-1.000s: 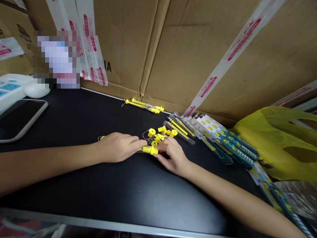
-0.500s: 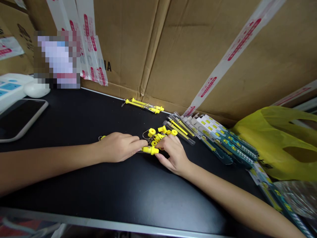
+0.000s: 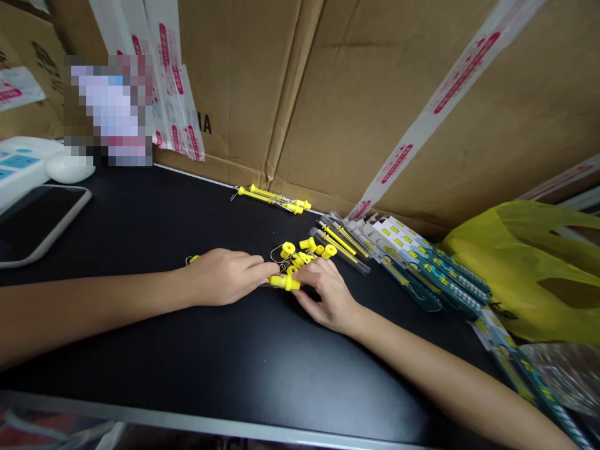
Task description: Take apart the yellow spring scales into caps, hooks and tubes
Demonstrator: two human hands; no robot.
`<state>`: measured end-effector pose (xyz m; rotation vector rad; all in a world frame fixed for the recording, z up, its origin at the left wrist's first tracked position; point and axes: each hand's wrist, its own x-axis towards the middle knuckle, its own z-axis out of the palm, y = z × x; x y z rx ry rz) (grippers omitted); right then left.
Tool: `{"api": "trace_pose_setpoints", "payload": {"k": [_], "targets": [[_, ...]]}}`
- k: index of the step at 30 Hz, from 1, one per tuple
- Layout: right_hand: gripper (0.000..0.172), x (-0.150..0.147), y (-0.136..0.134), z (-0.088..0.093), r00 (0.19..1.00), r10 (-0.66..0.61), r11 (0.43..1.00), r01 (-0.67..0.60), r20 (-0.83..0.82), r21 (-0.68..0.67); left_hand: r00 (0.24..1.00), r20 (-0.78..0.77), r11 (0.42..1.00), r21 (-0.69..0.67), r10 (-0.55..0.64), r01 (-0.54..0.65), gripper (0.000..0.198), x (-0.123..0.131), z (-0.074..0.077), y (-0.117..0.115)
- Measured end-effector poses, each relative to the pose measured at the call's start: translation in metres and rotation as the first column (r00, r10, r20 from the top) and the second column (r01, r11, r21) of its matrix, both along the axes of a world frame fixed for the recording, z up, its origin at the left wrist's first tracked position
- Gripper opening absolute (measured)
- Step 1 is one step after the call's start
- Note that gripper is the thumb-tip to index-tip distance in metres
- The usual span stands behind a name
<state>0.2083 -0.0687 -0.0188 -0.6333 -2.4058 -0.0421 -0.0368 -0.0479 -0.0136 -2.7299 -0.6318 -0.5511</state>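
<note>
My left hand [image 3: 232, 276] is closed around a spring scale with a clear tube, lying crosswise over the table. Its yellow end cap [image 3: 284, 282] sticks out to the right of my fingers, and a bit of yellow with a wire hook [image 3: 193, 259] shows behind the hand. At the capped end, the thumb and fingers of my right hand [image 3: 327, 292] pinch the cap's tip. Just beyond the fingers lies a heap of loose yellow caps with wire hooks [image 3: 302, 257], partly hidden by my right hand.
Assembled spring scales [image 3: 270, 199] lie along the back edge by a cardboard box [image 3: 225, 75]. Clear tubes with yellow rods [image 3: 340, 240] and printed packs [image 3: 422, 265] lie to the right, near a yellow plastic bag [image 3: 510, 262]. A phone [image 3: 40, 222] rests at the left.
Both hands stay in nearly the same place on the spring scale. My right thumb and fingers have shifted very slightly at the cap's tip.
</note>
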Motion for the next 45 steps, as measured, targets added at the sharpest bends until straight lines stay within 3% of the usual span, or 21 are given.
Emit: {"api": "trace_pose_setpoints", "payload": {"k": [4, 9, 17, 25, 30, 35, 42, 45], "targets": [[0.025, -0.0004, -0.0014, 0.0025, 0.999, -0.035, 0.998, 0.034, -0.028, -0.053, 1.000, 0.004, 1.000, 0.009, -0.007, 0.007, 0.026, 0.0005, 0.0009, -0.0004], [0.028, -0.0006, -0.0008, 0.0055, 0.987, -0.139, 0.988, 0.144, 0.079, -0.051, 1.000, 0.025, 1.000, -0.004, -0.011, 0.011, 0.025, 0.0009, 0.0012, -0.0004], [0.009, -0.0010, -0.0016, 0.0023, 0.998, -0.051, 0.999, 0.051, 0.025, -0.011, 1.000, 0.022, 1.000, -0.007, -0.004, 0.004, 0.024, 0.0001, 0.0006, -0.0008], [0.023, -0.0005, -0.0001, -0.0006, 1.000, -0.008, 0.996, 0.009, -0.015, 0.088, 0.999, 0.034, 1.000, -0.005, 0.004, -0.003, 0.025, 0.0008, 0.0006, -0.0006], [0.020, -0.0021, -0.0028, 0.0039, 0.995, -0.067, 0.998, 0.067, -0.078, 0.000, 0.999, 0.031, 1.000, -0.001, -0.008, 0.008, 0.025, 0.0010, 0.0013, -0.0003], [0.022, -0.0017, -0.0024, 0.0076, 0.988, -0.142, 0.989, 0.144, 0.059, -0.031, 0.999, 0.036, 1.000, 0.002, -0.011, 0.011, 0.024, 0.0011, 0.0015, -0.0006], [0.010, -0.0008, -0.0012, 0.0029, 0.997, -0.074, 0.997, 0.074, 0.029, 0.004, 1.000, 0.031, 1.000, 0.007, 0.002, -0.003, 0.025, 0.0004, 0.0001, -0.0008], [0.016, -0.0009, 0.0000, -0.0005, 0.999, -0.040, 0.997, 0.039, 0.006, 0.063, 0.999, 0.036, 1.000, -0.001, 0.008, -0.008, 0.025, 0.0010, 0.0006, -0.0006]]}}
